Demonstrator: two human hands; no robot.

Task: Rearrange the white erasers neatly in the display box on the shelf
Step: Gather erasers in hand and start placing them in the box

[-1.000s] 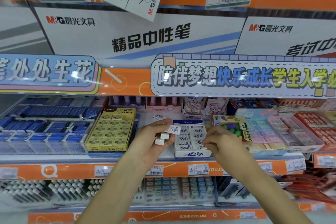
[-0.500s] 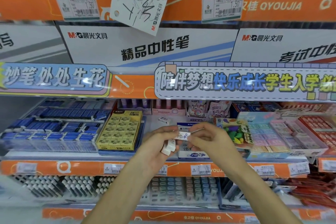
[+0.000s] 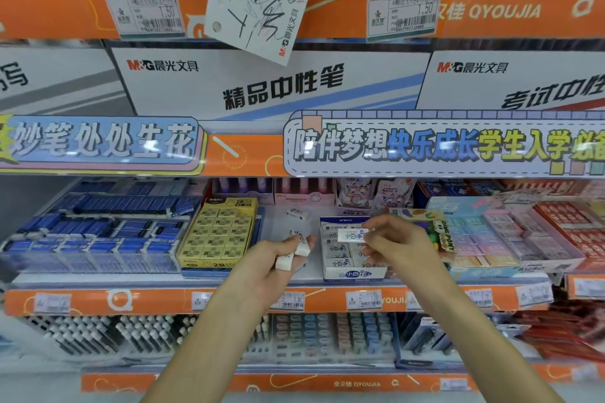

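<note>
A white and blue display box (image 3: pixel 353 273) of white erasers stands on the shelf at centre. My right hand (image 3: pixel 397 247) holds one white eraser (image 3: pixel 352 234) by its end, level over the back rows of the box. My left hand (image 3: pixel 278 263) is left of the box, fingers closed on two or three white erasers (image 3: pixel 296 252) held upright. One loose white eraser (image 3: pixel 297 214) lies on the bare shelf behind my left hand.
A yellow box of 2B erasers (image 3: pixel 217 235) stands left of the gap. Blue eraser trays (image 3: pixel 98 232) fill the far left. Pastel eraser boxes (image 3: pixel 481 239) and a toy pack (image 3: pixel 438 232) crowd the right. An orange shelf rail with price tags (image 3: pixel 294 301) runs below.
My right hand has taken one eraser from my left hand and carried it right, over the box. The hands have parted. The camera tilted up slightly.
</note>
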